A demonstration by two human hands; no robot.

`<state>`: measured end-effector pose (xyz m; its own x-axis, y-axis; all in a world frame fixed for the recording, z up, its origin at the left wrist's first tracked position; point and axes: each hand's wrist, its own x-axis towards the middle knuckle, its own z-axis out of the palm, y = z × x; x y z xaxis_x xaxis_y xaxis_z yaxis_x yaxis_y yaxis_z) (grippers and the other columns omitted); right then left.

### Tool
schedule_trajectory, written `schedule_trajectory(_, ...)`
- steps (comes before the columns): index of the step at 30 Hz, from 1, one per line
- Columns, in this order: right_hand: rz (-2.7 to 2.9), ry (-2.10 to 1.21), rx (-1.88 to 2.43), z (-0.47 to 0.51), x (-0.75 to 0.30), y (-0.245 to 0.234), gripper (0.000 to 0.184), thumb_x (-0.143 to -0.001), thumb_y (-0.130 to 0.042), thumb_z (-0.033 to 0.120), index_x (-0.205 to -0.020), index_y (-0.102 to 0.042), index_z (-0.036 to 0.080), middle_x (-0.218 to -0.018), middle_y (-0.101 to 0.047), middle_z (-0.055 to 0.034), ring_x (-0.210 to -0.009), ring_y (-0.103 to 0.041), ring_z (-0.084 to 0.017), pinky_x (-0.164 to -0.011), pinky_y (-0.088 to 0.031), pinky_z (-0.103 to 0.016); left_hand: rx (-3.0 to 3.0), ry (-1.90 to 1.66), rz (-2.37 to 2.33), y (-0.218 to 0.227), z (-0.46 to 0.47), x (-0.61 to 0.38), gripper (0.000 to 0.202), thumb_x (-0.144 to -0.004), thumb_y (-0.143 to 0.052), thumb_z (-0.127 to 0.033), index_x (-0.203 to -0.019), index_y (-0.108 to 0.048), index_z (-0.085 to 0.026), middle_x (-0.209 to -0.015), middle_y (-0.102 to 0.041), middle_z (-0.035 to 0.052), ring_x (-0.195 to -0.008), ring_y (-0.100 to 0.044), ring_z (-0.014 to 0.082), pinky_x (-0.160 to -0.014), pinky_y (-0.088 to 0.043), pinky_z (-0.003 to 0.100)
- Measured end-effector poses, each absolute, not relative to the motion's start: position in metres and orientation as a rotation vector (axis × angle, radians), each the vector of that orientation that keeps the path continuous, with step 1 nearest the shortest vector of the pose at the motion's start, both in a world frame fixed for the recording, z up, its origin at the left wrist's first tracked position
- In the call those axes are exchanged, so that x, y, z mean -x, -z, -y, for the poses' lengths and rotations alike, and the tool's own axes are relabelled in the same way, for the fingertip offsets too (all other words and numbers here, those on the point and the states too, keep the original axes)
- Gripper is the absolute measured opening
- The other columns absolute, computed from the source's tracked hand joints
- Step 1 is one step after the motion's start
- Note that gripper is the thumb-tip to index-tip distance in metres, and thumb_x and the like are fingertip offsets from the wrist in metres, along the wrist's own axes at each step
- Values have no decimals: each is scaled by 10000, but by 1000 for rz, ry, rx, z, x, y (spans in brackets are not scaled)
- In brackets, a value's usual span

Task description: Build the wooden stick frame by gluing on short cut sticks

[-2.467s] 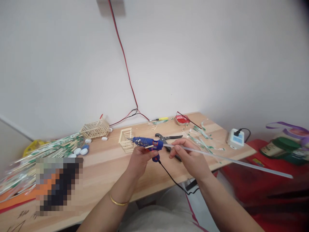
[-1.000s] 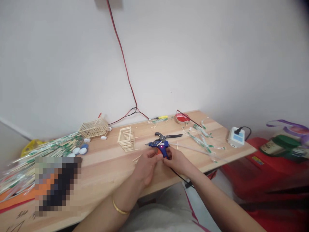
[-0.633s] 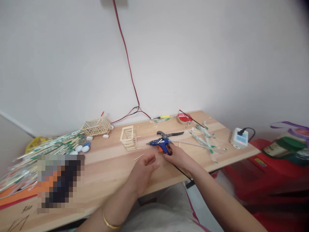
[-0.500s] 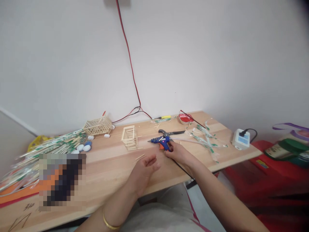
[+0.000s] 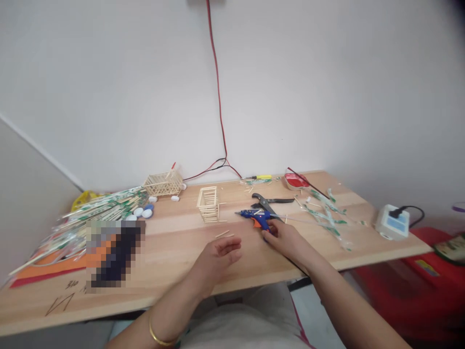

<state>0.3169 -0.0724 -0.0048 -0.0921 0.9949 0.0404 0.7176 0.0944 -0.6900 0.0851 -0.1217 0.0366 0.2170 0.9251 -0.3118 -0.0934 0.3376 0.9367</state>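
My right hand (image 5: 285, 237) is closed around the handle of a blue glue gun (image 5: 262, 219) with an orange trigger. Its nozzle points left, and a clear glue stick trails from its back. Just behind the gun lie dark-handled pliers (image 5: 274, 200). My left hand (image 5: 220, 259) hovers over the near part of the table, fingers loosely curled and apart, holding nothing. Close to its fingertips are short cut sticks (image 5: 223, 233). Left of the nozzle stands a small open frame of sticks (image 5: 208, 204), with a couple of sticks jutting out to its right.
A stick-built cart (image 5: 164, 184) with white wheels stands back left, near wrapped chopsticks (image 5: 105, 211) and bottle caps (image 5: 147, 213). Toward the right are a red-lined dish (image 5: 296, 181), torn wrappers (image 5: 329, 218) and a white power box (image 5: 393, 223). A yellow-handled screwdriver (image 5: 263, 177) lies by the wall.
The view has swung left, so everything sits further right. The glue gun has come slightly nearer to me with my right hand. My left hand's fingers have spread a little.
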Motion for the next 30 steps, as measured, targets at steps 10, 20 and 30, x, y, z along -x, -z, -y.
schedule_trajectory(10, 1906, -438, 1674, 96, -316, -23, 288, -829, -536, 419, -989, -639, 203, -809, -684, -70, -669, -613, -207, -603, -447, -305, -1561, -1055, -1541, -61, 102, 12, 429, -862, -440, -499, -680, -669, -185, -780, -708, 47, -751, -596, 185, -694, -415, 273)
schedule_trajectory(20, 2044, -532, 1322, 121, -259, 3, 210, -908, -452, 306, -781, -600, 226, -731, -656, -42, -672, -605, -181, -617, -435, -285, -1744, -769, -2439, -95, 67, 140, 340, -800, -517, -452, -810, -678, -153, -753, -662, -11, -749, -564, 168, -649, -337, 227)
schedule_trajectory(30, 2078, -560, 1386, 105, -252, 18, 230, -920, -442, 290, -772, -591, 196, -742, -640, -42, -705, -588, -177, -647, -415, -277, -2387, -341, -1614, -43, 82, -7, 257, -865, -452, -253, -929, -697, -210, -926, -700, 82, -862, -629, 214, -764, -446, 297)
